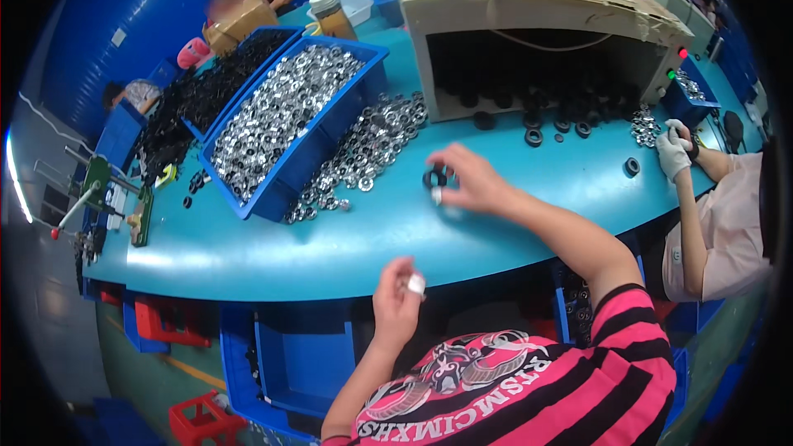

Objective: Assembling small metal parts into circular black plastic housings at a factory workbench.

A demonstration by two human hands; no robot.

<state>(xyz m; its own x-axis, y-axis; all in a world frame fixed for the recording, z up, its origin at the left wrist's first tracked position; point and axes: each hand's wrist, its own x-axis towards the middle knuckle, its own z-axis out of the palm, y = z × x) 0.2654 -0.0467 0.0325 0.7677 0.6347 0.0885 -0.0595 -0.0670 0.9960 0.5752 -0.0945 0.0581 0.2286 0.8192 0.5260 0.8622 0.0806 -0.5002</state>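
My right hand [472, 183] is over the teal tabletop [512, 235], thumb and fingers closed on a black ring [433, 178]. Something white wraps or covers one of its fingertips. Closer to me, my left hand [396, 304] hovers at the table's near edge with its fingers curled together. A small white patch shows at its fingertips, and whether a part sits in them I cannot make out. Left of my right hand, loose silvery metal rings [366, 185] spill beside a blue bin [285, 190] heaped with the same kind of rings.
A worn white box-like housing [417, 58] stands at the back, black rings [535, 137] along its opening. One black ring [632, 167] lies near a gloved co-worker's hands [673, 153] at right. Far left are black parts [186, 107] and a green hand press [97, 177]. Blue crates [306, 363] sit below.
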